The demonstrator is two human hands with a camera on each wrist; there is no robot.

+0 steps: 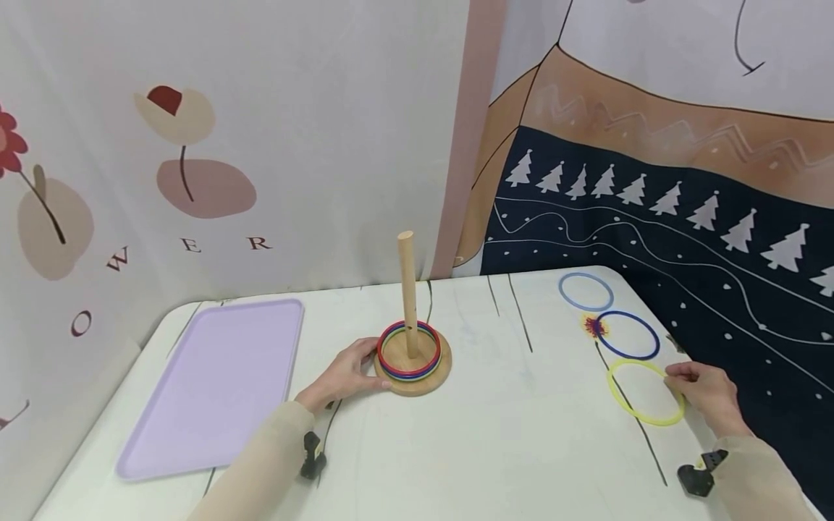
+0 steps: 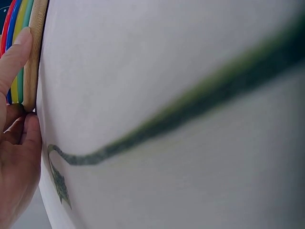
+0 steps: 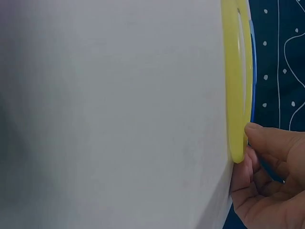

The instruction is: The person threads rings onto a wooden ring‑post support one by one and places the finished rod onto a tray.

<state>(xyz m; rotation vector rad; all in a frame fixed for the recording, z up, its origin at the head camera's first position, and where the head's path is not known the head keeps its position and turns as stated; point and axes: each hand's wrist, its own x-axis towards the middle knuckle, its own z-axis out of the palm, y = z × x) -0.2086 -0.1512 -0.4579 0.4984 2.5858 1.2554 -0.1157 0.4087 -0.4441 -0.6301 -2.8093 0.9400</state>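
A wooden ring-toss stand has an upright peg (image 1: 407, 289) on a round base (image 1: 446, 362). Red (image 2: 6, 28), blue, yellow and green rings lie stacked around the foot of the peg. My left hand (image 1: 352, 370) grips the left edge of the base, thumb on the near side and fingers around the far side. At the table's right edge, my right hand (image 1: 706, 394) pinches a yellow ring (image 1: 651, 421) between thumb and fingers. In the right wrist view, this ring shows nearly edge-on, close over the tabletop.
Beyond the yellow ring lie a dark blue ring (image 1: 622, 313) and a light blue ring (image 1: 583, 275), towards the back right corner. A lavender tray (image 1: 215, 391) lies flat on the left of the white table (image 1: 508, 449). Printed curtains hang behind and to the right.
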